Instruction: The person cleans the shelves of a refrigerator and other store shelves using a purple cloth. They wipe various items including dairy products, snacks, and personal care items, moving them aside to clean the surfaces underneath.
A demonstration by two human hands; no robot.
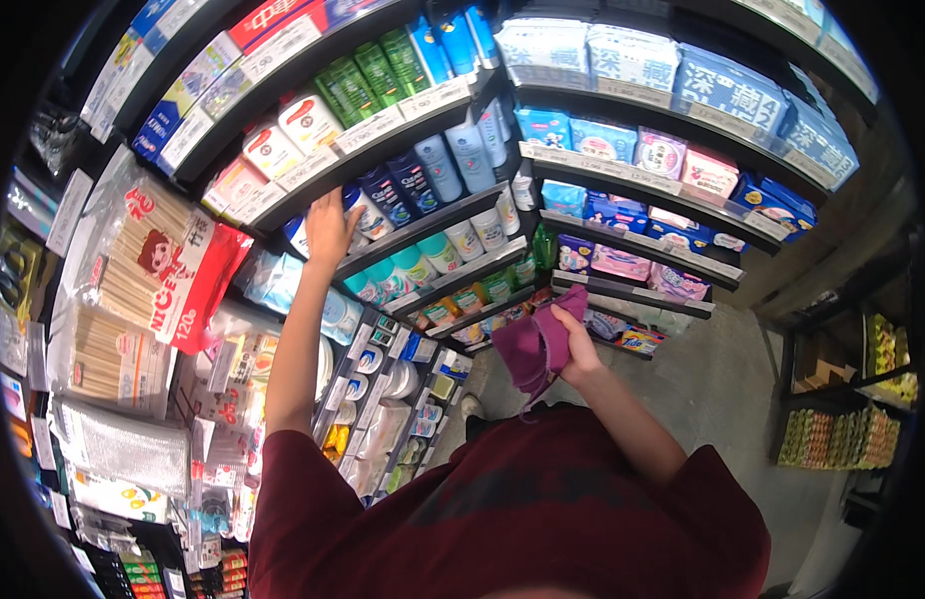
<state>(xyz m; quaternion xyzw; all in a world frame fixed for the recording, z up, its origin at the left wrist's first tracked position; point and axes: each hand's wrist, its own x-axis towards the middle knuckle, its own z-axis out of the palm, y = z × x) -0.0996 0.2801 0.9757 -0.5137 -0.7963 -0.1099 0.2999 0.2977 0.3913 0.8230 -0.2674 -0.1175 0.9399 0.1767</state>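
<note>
My left hand [331, 228] reaches onto a shelf among shampoo bottles, its fingers against or beside a white-and-blue bottle [370, 216]; whether it grips anything is hard to tell. Dark blue Clear bottles [397, 196] and pale blue bottles [437, 166] stand to the right of it. Another white-and-blue bottle [295, 235] is partly behind the wrist. In front of my body, my right hand [580, 344] holds a folded purple cloth [527, 346], whose lower end hangs loose.
Packs of bamboo sticks [159, 258] hang at the left. Shelves of wrapped packs [631, 56] rise ahead and right, with price-tag edges [642, 174] jutting out. Egg trays [837, 438] are stacked at the far right, beyond the grey floor [721, 389].
</note>
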